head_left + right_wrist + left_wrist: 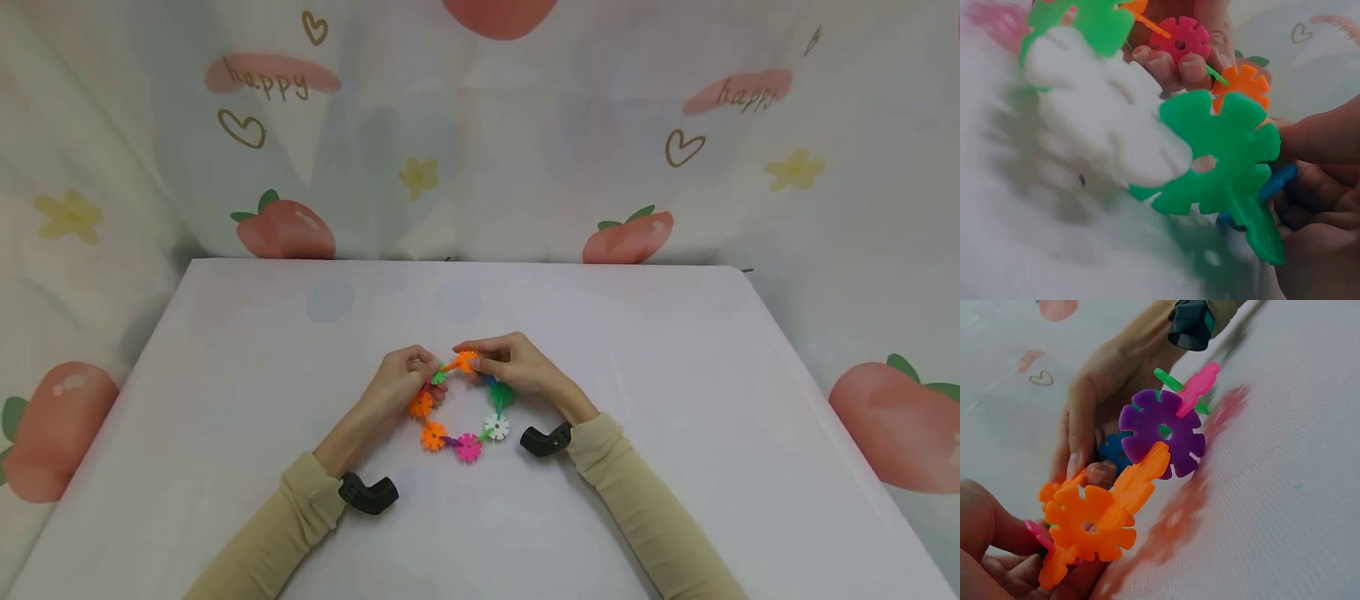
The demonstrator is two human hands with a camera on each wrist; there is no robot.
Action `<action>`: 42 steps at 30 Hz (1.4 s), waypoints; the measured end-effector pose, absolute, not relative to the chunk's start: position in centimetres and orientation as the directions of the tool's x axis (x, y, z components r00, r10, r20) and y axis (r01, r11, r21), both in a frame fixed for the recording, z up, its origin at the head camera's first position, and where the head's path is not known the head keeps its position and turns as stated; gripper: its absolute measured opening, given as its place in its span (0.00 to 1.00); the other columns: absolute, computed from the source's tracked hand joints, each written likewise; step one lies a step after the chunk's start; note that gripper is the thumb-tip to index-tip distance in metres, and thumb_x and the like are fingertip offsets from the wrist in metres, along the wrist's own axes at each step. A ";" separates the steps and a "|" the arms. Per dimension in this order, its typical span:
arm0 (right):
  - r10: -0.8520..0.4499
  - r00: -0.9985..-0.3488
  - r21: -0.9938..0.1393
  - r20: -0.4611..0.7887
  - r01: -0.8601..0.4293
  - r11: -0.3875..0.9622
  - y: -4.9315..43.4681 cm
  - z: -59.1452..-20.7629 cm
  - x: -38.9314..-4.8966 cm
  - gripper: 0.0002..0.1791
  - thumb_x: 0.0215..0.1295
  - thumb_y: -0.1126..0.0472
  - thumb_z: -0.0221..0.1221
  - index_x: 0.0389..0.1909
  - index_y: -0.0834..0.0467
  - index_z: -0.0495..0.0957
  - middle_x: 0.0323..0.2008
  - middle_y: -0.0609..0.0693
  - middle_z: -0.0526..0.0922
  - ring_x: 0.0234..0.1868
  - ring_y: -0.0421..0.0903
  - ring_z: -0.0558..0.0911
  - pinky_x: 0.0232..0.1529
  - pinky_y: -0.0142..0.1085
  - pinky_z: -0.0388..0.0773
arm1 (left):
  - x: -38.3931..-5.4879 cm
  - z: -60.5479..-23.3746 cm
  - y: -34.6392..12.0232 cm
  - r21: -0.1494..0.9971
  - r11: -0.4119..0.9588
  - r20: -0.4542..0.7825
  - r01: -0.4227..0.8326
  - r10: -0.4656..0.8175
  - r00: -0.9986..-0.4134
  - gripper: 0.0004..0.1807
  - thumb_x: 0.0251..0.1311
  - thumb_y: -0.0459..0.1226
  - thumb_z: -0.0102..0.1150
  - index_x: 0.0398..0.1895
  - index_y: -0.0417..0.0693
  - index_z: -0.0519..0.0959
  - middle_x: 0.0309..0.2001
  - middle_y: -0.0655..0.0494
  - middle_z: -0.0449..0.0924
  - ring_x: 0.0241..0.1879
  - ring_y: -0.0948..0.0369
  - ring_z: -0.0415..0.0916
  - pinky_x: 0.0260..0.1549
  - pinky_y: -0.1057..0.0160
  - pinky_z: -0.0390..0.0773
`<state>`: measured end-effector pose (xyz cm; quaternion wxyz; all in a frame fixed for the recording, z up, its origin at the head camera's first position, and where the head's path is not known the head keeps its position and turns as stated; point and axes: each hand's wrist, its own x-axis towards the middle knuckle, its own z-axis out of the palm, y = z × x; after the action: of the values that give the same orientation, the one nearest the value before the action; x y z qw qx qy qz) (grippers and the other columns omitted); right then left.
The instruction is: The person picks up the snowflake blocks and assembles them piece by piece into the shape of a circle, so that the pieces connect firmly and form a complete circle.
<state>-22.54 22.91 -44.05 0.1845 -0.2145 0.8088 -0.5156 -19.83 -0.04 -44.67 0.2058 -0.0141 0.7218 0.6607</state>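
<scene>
A ring of interlocking notched plastic discs is held up over the table by both hands. Along its lower side sit a pink disc [468,448], an orange disc [432,437] and a white disc [497,427]. My left hand [405,379] grips the ring's upper left, its fingers around a pink disc [1180,45] beside a small green one. At the top, my right hand [521,364] pinches an orange disc [1241,87] between thumb and fingers. A blue disc [1279,182] and a green disc [1222,150] hang just below that hand. A purple disc [1163,433] joins the lower orange part.
The white-covered table [637,350] spreads around the hands. A patterned curtain [510,150] hangs behind it and along both sides. Black wrist cameras [369,495] stick out from both cuffs, the right one close beside the ring.
</scene>
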 end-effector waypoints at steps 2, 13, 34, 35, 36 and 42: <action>-0.539 -0.839 -0.916 -0.071 -0.159 0.369 22.8 -44.3 -22.5 0.19 0.74 0.68 0.56 0.63 0.59 0.81 0.35 0.56 0.89 0.36 0.45 0.83 0.44 0.29 0.74 | -19.8 -44.8 0.0 0.947 0.124 -0.318 -0.296 0.246 -0.916 0.07 0.76 0.30 0.48 0.46 0.34 0.75 0.30 0.47 0.86 0.26 0.60 0.82 0.32 0.65 0.85; -0.474 -0.876 -0.876 -0.094 -0.153 0.457 22.9 -44.1 -22.7 0.21 0.75 0.62 0.56 0.66 0.52 0.79 0.36 0.50 0.89 0.39 0.45 0.84 0.48 0.36 0.75 | -19.7 -44.7 0.4 0.946 0.118 -0.321 -0.301 0.219 -0.921 0.10 0.78 0.35 0.48 0.49 0.35 0.74 0.32 0.45 0.85 0.26 0.60 0.80 0.32 0.66 0.84; -0.562 -0.783 -0.721 -0.265 -0.226 0.655 25.6 -40.9 -22.6 0.06 0.66 0.55 0.69 0.35 0.53 0.86 0.34 0.44 0.87 0.38 0.43 0.81 0.44 0.37 0.76 | -20.1 -43.9 -1.1 0.955 0.143 -0.295 -0.261 0.338 -0.894 0.23 0.77 0.49 0.52 0.58 0.37 0.77 0.32 0.50 0.79 0.27 0.58 0.83 0.35 0.62 0.87; -0.557 -0.792 -0.720 -0.251 -0.231 0.654 25.5 -41.0 -22.6 0.05 0.66 0.56 0.69 0.35 0.53 0.85 0.33 0.44 0.86 0.37 0.43 0.79 0.43 0.37 0.75 | -20.1 -43.8 -1.1 0.954 0.139 -0.298 -0.266 0.348 -0.889 0.23 0.77 0.48 0.52 0.58 0.37 0.76 0.33 0.49 0.79 0.27 0.58 0.83 0.36 0.61 0.87; -0.550 -0.801 -0.721 -0.236 -0.235 0.652 25.5 -41.1 -22.6 0.05 0.67 0.56 0.68 0.35 0.53 0.85 0.33 0.44 0.86 0.37 0.44 0.78 0.42 0.37 0.75 | -20.1 -43.8 -1.1 0.954 0.133 -0.298 -0.268 0.359 -0.884 0.22 0.78 0.48 0.52 0.57 0.36 0.76 0.35 0.48 0.80 0.27 0.58 0.83 0.36 0.61 0.87; -0.512 -0.837 -0.791 -0.195 -0.175 0.587 25.2 -41.7 -22.6 0.09 0.69 0.55 0.66 0.42 0.55 0.82 0.38 0.47 0.87 0.40 0.44 0.83 0.49 0.38 0.79 | -20.0 -43.8 -1.0 0.953 0.097 -0.300 -0.286 0.416 -0.858 0.22 0.79 0.45 0.50 0.55 0.31 0.74 0.43 0.44 0.79 0.29 0.58 0.84 0.38 0.61 0.87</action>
<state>-22.59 25.20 -41.67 0.2060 -0.1981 0.8666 -0.4091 -20.01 -0.98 -43.83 0.2619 0.0471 0.6928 0.6702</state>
